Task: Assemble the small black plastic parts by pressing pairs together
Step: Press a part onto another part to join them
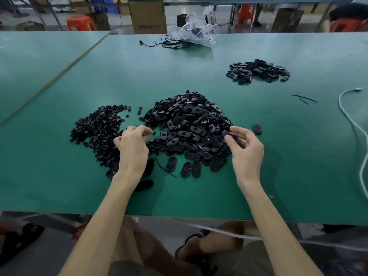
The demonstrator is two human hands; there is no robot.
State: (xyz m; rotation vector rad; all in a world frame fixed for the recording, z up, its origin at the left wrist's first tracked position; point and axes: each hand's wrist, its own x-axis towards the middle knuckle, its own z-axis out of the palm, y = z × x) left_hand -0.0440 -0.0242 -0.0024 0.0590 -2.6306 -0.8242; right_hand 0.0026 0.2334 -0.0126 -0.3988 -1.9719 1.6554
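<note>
A big heap of black oval plastic shells [189,120] lies in the middle of the green table [59,176]. Left of it spreads a flatter heap of small round black parts [97,126]. My left hand [132,148] hovers between the two heaps with fingers curled, its fingertips pinching something small and dark at the tip. My right hand [246,150] pinches one black oval shell [229,134] between thumb and fingers at the big heap's right edge. A smaller pile of black oval pieces [258,71] sits at the far right.
One loose oval shell [257,129] lies right of the big heap, and several lie near its front edge. A white cable [350,124] runs along the right side. Black cables [165,43] and a crumpled clear plastic bag [196,29] lie at the far edge, with a cardboard box [147,15] beyond.
</note>
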